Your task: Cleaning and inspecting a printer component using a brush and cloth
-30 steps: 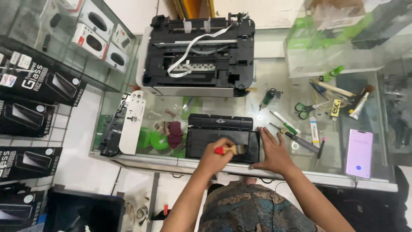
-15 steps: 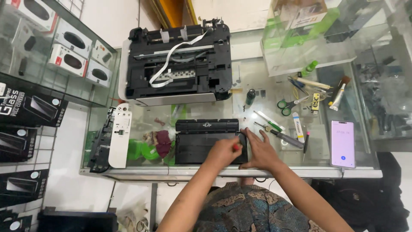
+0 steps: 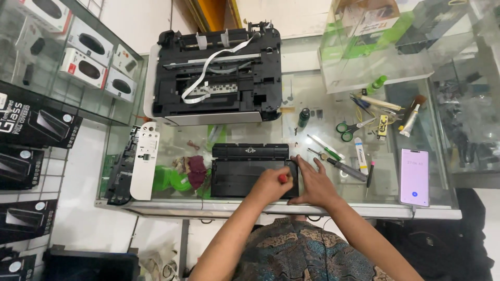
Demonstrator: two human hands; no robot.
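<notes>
Left hand (image 3: 270, 183) fisted around red-handled tool (image 3: 282, 178), resting on right part of black flat printer part (image 3: 245, 171), which lies near edge of glass counter (image 3: 312, 99). Right hand (image 3: 312, 182) spread flat, fingers pressing part's right edge. Opened printer (image 3: 216, 78) far behind. Scissors (image 3: 348, 129), screwdrivers (image 3: 333, 158), phone (image 3: 414, 177) to right.

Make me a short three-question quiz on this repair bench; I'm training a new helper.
1. True or false: the left hand grips a red-handled tool.
2. The right hand rests on: A) the black panel B) the scissors C) the phone
3. What lies behind the panel, cover off?

Key: 1 true; 2 A; 3 the opened printer.
</notes>
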